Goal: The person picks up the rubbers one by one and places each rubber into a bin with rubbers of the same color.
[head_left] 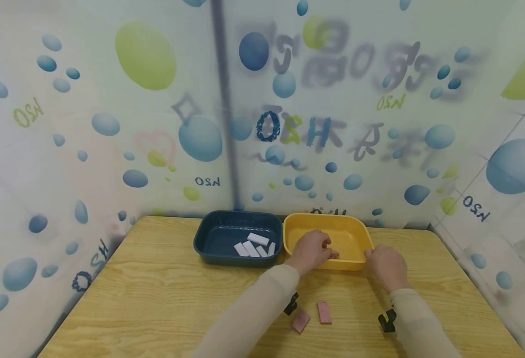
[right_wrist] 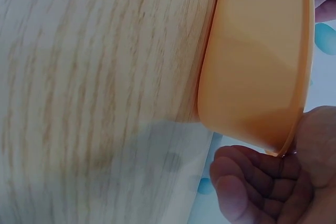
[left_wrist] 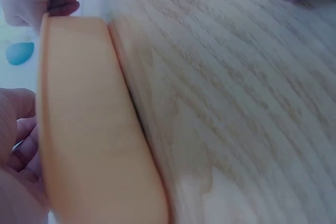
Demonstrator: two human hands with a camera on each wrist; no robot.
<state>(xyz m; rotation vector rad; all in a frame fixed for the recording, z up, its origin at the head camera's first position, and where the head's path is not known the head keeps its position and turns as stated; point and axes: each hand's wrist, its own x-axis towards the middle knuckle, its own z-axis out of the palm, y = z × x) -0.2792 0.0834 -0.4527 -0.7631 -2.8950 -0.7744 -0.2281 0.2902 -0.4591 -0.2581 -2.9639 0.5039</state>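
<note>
My left hand (head_left: 310, 251) reaches over the front rim of a yellow plastic bin (head_left: 334, 265), its bent fingers inside. In the left wrist view, the bin's wall (left_wrist: 94, 114) hides part of those fingers, and I cannot tell whether they hold anything. At the bin's right front corner, my right hand (head_left: 386, 267) pinches the rim. The right wrist view shows that hand's curled fingers (right_wrist: 257, 182) outside the wall, below the rim. Two small pink blocks (head_left: 324, 313) lie on the table in front of the bin, between my forearms.
A dark blue bin (head_left: 213, 259) stands directly left of the yellow one, with several white blocks (head_left: 258, 239) at its right side. Both are near the back edge of the wooden table (head_left: 146, 293). Behind rises a wall covering (head_left: 163, 124) printed with blue and green bubbles.
</note>
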